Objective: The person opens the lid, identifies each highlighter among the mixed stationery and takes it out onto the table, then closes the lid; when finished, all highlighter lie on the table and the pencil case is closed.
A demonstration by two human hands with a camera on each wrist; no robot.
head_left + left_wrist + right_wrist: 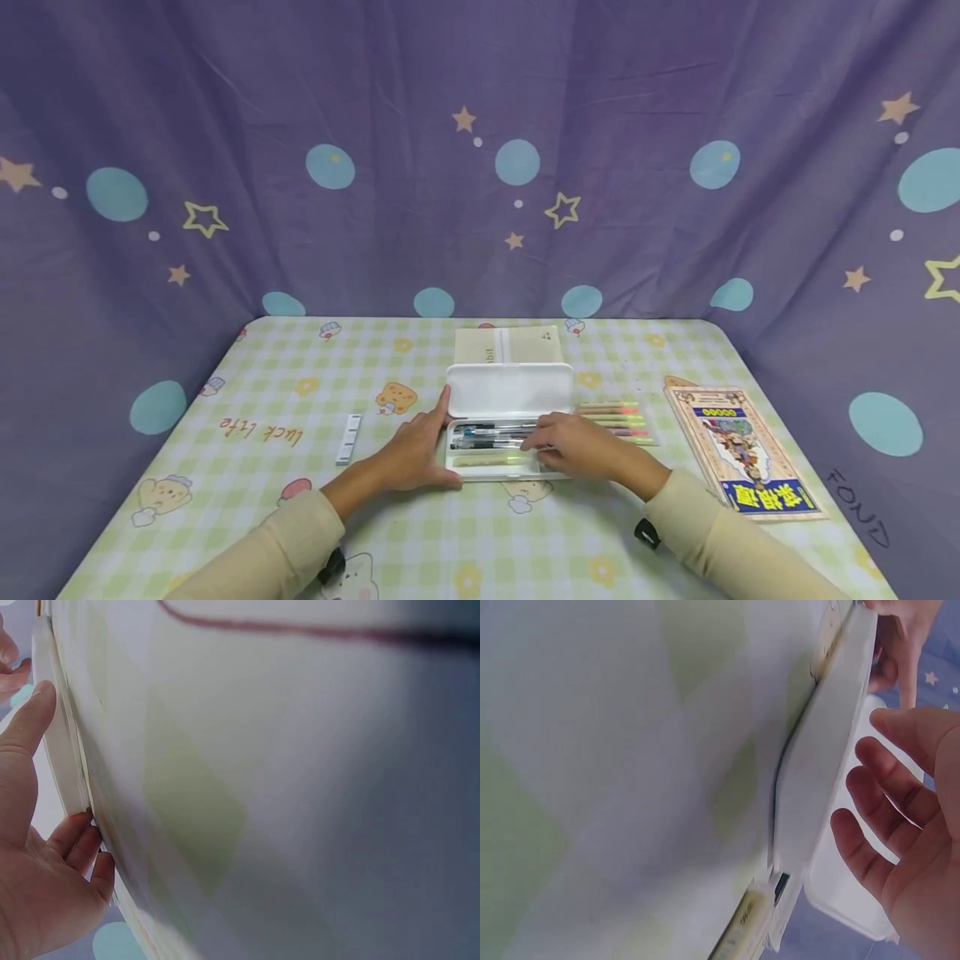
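A white pencil case (510, 390) lies with its lid raised at the middle of the table. Several dark and clear pens (487, 432) lie lengthwise in its tray, with a pale yellow pen (487, 460) along the near side. My left hand (412, 454) holds the case's left end, thumb at the near corner and fingers toward the back; the left wrist view shows fingertips against its wall. Over the right part of the tray hovers my right hand (577, 446), fingers loosely bent and spread. Nothing shows between them in the right wrist view.
A pack of coloured pens (618, 422) lies right of the case. Behind the lid is a beige notebook (517, 343). Farther right sits a stack of books (750, 454); at left lies a small white-and-blue strip (348, 439). A purple curtain (480, 267) hangs behind the table.
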